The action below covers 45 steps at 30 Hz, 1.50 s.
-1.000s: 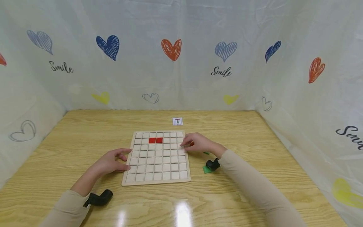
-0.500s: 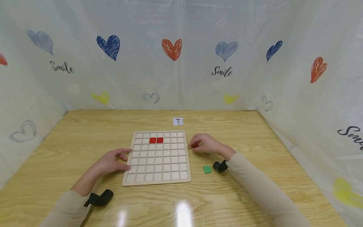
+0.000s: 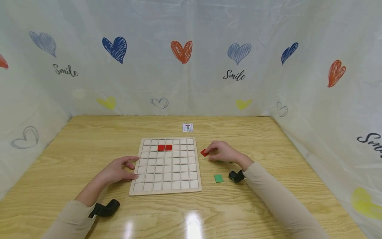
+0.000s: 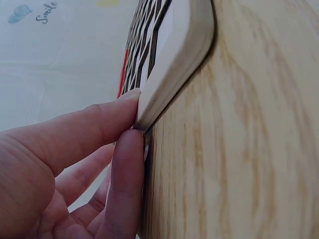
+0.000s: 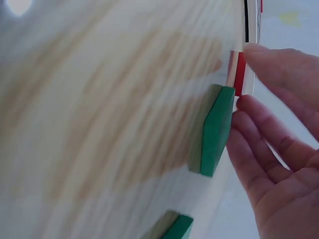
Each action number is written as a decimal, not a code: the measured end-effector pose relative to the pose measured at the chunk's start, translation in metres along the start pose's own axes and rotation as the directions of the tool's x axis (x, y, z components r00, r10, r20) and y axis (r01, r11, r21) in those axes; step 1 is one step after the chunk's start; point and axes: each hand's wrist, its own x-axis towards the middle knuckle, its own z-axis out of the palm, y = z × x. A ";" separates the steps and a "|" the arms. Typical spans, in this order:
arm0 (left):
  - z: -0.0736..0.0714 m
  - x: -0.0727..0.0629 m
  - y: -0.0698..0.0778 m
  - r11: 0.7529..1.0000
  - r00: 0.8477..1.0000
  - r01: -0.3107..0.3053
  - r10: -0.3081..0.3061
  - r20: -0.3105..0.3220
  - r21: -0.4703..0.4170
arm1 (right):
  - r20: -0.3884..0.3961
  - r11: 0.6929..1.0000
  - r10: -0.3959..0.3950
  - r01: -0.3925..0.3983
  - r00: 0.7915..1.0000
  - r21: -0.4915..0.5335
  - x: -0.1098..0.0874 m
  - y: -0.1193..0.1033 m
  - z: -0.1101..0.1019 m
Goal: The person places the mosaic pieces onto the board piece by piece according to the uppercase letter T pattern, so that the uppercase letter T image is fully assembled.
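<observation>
A pale wooden grid board (image 3: 165,192) lies on the table with two red square tiles (image 3: 165,147) side by side in its second row from the back. My left hand (image 3: 114,171) rests at the board's left edge. In the left wrist view its thumb touches the rim and a finger lies against the side. Right of the board, my right hand (image 3: 224,152) pinches a third red tile (image 3: 204,152) at the table's surface; the right wrist view shows thumb and fingertip on either side of this red tile (image 5: 240,73).
One green tile (image 3: 219,178) lies on the table near the right wrist; another green tile (image 5: 217,132) is mostly hidden under the right hand in the head view. A small printed grid card (image 3: 188,127) lies beyond the board. White cloth with hearts encloses the table (image 3: 244,132).
My right hand has drawn back rightward from the board's edge, and its fingers have come to the red tile. The green tile near the wrist shows more fully. My left hand stays put.
</observation>
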 end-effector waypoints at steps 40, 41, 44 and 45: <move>-0.002 -0.002 0.003 1.000 1.000 -0.022 0.022 0.013 0.001 | 0.080 0.992 0.065 -0.056 0.995 -0.110 0.025 -0.015 0.002; -0.001 -0.003 0.004 1.000 1.000 -0.021 0.021 0.013 -0.001 | 0.078 0.992 0.070 -0.061 0.995 -0.111 0.025 -0.015 0.002; -0.001 -0.003 0.004 1.000 1.000 -0.018 0.018 0.010 0.000 | 0.076 0.992 0.079 -0.071 0.994 -0.105 0.026 -0.015 0.002; -0.001 -0.003 0.004 1.000 1.000 -0.017 0.017 0.009 0.001 | 0.077 0.992 0.077 -0.069 0.994 -0.104 0.026 -0.015 0.002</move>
